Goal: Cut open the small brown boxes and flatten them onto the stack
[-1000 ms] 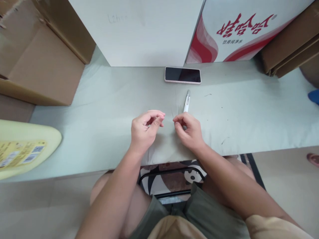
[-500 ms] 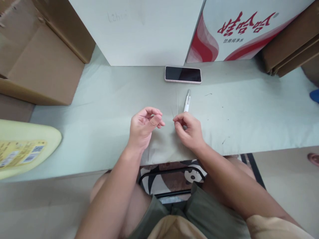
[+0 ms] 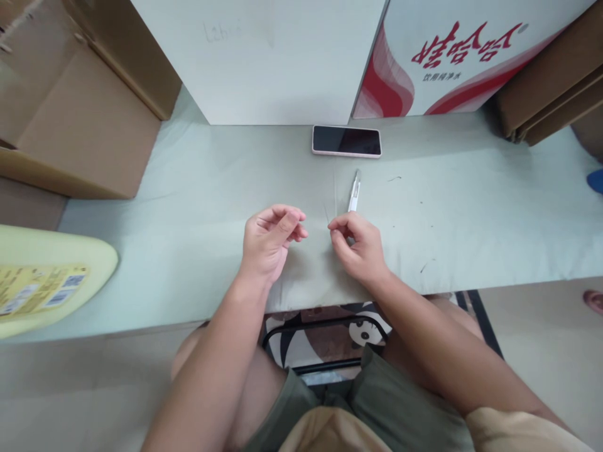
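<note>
My left hand [image 3: 271,242] rests on the pale green cloth [image 3: 198,207] with its fingers curled and thumb pressed to the fingertips in a pinch. My right hand [image 3: 358,248] lies a little to its right, fingers also pinched together. A thin thread-like strand seems to rise from the right fingertips, too fine to be sure of. A white pen [image 3: 353,193] lies just beyond my right hand, partly hidden by it. A dark-screened phone [image 3: 347,140] with a pink edge lies flat farther back.
A white box [image 3: 264,56] and a red-and-white printed carton [image 3: 452,56] stand behind the phone. Brown cardboard boxes [image 3: 80,107] sit at the left and stacked cardboard [image 3: 546,81] at the right. A pale yellow object [image 3: 47,276] lies at the near left. My knees and a panda-print stool [image 3: 330,333] are below the table edge.
My left hand's fingers shifted slightly, the thumb sliding along the fingertips and the hand easing left. My right hand has barely moved.
</note>
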The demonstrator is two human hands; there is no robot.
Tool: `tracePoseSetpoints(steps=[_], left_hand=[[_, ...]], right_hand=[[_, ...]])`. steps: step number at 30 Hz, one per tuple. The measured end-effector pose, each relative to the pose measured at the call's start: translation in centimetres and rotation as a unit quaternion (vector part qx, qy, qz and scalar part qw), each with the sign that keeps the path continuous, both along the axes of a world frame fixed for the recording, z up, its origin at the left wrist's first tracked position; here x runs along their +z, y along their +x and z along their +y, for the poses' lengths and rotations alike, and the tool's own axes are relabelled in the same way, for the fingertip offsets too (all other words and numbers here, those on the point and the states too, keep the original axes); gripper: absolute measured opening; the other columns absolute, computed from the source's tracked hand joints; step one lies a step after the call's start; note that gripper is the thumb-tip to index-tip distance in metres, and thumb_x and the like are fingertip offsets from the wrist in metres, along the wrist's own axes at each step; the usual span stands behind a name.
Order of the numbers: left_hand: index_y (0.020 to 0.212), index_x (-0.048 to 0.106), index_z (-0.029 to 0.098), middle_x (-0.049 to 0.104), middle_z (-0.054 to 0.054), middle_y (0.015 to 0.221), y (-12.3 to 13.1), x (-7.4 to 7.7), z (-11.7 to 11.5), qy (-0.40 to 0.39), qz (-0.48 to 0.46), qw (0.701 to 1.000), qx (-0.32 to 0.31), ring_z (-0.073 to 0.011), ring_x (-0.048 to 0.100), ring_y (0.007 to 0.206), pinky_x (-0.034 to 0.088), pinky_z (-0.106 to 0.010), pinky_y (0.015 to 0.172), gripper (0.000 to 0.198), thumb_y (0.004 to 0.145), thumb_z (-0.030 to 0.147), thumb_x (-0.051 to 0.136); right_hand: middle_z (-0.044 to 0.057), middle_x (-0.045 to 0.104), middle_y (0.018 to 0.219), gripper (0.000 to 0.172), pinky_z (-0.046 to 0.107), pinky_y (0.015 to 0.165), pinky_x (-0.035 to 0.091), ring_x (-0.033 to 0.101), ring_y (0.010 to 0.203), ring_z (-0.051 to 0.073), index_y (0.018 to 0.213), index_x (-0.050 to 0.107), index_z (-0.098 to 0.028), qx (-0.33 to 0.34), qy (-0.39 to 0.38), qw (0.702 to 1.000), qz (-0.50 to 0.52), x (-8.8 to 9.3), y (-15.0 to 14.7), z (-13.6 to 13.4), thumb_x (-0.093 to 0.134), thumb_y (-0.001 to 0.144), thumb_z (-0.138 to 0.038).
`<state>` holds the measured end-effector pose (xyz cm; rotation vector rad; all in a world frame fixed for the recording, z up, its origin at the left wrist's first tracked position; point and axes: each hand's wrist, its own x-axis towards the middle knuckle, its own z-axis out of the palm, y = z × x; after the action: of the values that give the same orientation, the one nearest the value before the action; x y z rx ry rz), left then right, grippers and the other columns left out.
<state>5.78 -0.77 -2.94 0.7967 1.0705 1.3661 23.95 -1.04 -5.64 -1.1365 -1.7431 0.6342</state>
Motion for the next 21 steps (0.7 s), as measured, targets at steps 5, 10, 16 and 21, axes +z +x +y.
tracePoseSetpoints(steps=[5,10,16,21], left_hand=[[0.07,0.073,0.017,0.077,-0.003,0.078,0.3,1.0,-0.2,-0.044,-0.048,0.998,-0.008,-0.0085,0.067,0.054,0.053,-0.02,0.052,0.044,0.065,0.055,0.095],[0.072,0.08,0.018,0.08,-0.003,0.079,0.9,0.7,-0.5,-0.081,-0.062,0.993,-0.062,-0.0069,0.067,0.056,0.053,-0.017,0.055,0.026,0.066,0.038,0.096],[0.072,0.084,0.019,0.079,-0.002,0.072,1.8,0.2,-0.7,-0.101,-0.071,0.987,-0.106,-0.0085,0.069,0.061,0.056,-0.018,0.062,0.025,0.065,0.039,0.098],[0.074,0.085,0.021,0.079,-0.002,0.072,2.0,0.3,-0.6,-0.108,-0.072,0.985,-0.11,-0.0089,0.071,0.061,0.056,-0.018,0.062,0.036,0.059,0.049,0.101]], right_hand=[[-0.001,0.064,0.071,0.013,0.026,0.06,0.047,0.057,0.062,0.012,0.086,0.064,-0.023,-0.004,0.009,1.0,-0.002,0.0,-0.1,0.0,0.053,0.09,-0.018],[-0.001,0.067,0.073,0.01,0.025,0.061,0.051,0.06,0.063,0.011,0.088,0.065,-0.023,-0.003,0.013,1.0,0.027,0.5,-0.4,-0.1,0.057,0.093,-0.022],[0.0,0.074,0.085,0.005,0.024,0.061,0.053,0.064,0.067,0.01,0.089,0.069,-0.023,0.01,0.017,0.998,0.061,0.9,-0.3,-0.1,0.067,0.093,-0.025],[0.0,0.074,0.081,0.008,0.023,0.059,0.052,0.066,0.069,0.01,0.087,0.071,-0.023,-0.004,0.035,0.997,0.065,0.8,-0.1,-0.1,0.069,0.094,-0.024]])
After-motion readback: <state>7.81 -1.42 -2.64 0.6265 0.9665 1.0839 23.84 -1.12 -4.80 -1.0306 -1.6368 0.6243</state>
